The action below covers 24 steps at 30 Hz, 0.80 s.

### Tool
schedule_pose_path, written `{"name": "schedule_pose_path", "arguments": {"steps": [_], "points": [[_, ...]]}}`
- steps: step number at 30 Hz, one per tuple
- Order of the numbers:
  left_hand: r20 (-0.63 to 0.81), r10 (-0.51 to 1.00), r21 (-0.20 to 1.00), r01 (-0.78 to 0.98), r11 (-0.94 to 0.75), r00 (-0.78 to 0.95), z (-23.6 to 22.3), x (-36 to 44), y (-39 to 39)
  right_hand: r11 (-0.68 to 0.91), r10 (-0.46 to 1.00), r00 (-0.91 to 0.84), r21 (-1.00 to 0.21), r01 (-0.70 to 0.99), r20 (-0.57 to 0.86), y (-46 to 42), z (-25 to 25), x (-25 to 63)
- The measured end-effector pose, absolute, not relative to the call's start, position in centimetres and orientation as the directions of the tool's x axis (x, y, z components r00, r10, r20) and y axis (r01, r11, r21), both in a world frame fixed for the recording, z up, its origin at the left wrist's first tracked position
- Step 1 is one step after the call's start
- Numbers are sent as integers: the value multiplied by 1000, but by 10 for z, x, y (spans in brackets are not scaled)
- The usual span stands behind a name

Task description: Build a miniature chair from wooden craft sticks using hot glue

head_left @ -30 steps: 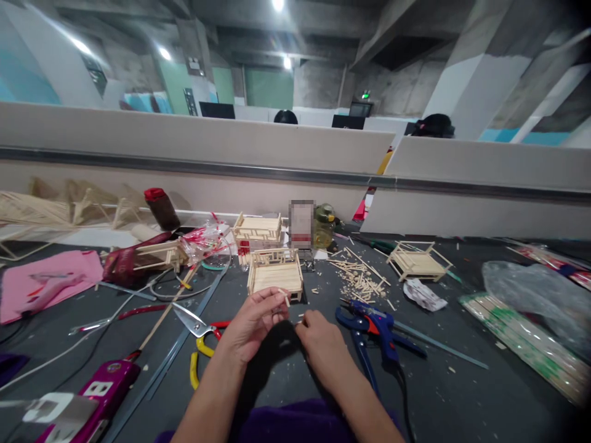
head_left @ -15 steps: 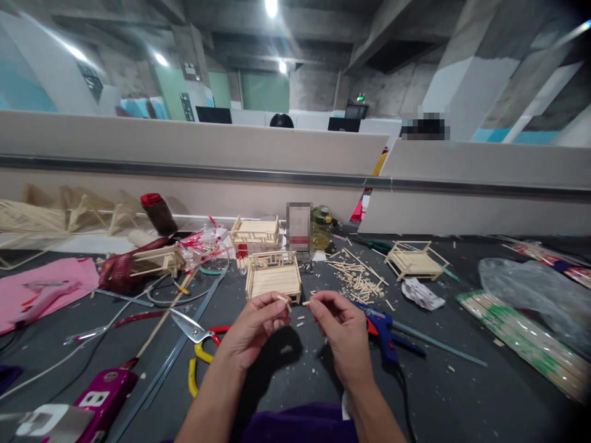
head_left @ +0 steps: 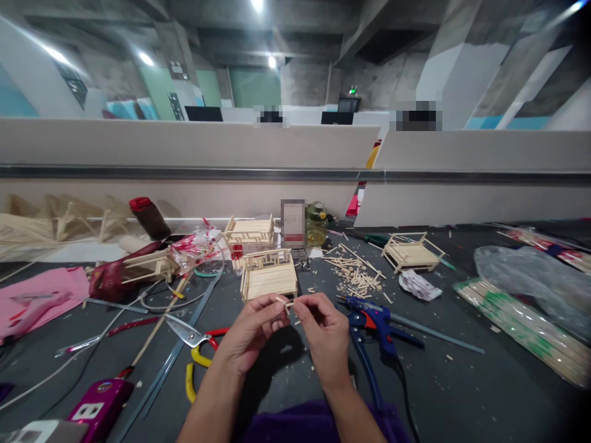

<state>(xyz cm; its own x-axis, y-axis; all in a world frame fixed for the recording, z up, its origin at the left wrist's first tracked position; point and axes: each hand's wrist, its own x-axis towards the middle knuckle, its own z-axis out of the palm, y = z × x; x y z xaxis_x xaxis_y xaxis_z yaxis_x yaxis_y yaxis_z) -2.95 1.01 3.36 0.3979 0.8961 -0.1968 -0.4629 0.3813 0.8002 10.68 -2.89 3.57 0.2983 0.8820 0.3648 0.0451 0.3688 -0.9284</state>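
Between its fingertips, my left hand (head_left: 263, 323) pinches a short piece of wooden stick (head_left: 280, 300). My right hand (head_left: 323, 332) is closed on another small stick piece (head_left: 290, 304), whose end meets or nearly meets the left one; whether they touch I cannot tell. Just beyond the hands stands a miniature wooden bench (head_left: 269, 280) built of sticks, with a second stick model (head_left: 249, 231) behind it. A blue glue gun (head_left: 381, 326) lies right of my right hand, and scissors (head_left: 196, 338) with red and yellow handles lie left of my left wrist.
A pile of cut sticks (head_left: 355, 277) lies beyond the glue gun, near another small stick bench (head_left: 412, 251) and crumpled paper (head_left: 420, 286). Packaged sticks (head_left: 521, 326) lie at the right. A purple power strip (head_left: 101, 406) and cables occupy the left front. A partition (head_left: 184, 144) borders the back.
My right hand has moved left, bringing its stick piece up to the one in my left hand. The view has shifted slightly, and blue handles now show beside my right wrist.
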Motion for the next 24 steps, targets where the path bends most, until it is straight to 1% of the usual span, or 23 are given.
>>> {"name": "schedule_pose_path", "arguments": {"steps": [7, 17, 24], "points": [[-197, 895, 802, -459, 382, 400, 35, -28, 10, 371, 870, 322, -926, 73, 374, -30, 34, 107], [-210, 898, 804, -455, 383, 386, 34, -29, 10, 336, 892, 295, -939, 74, 342, -31, 31, 108], [-202, 901, 813, -447, 373, 384, 36, -28, 10, 344, 887, 299, -935, 82, 353, -31, 30, 108]]}}
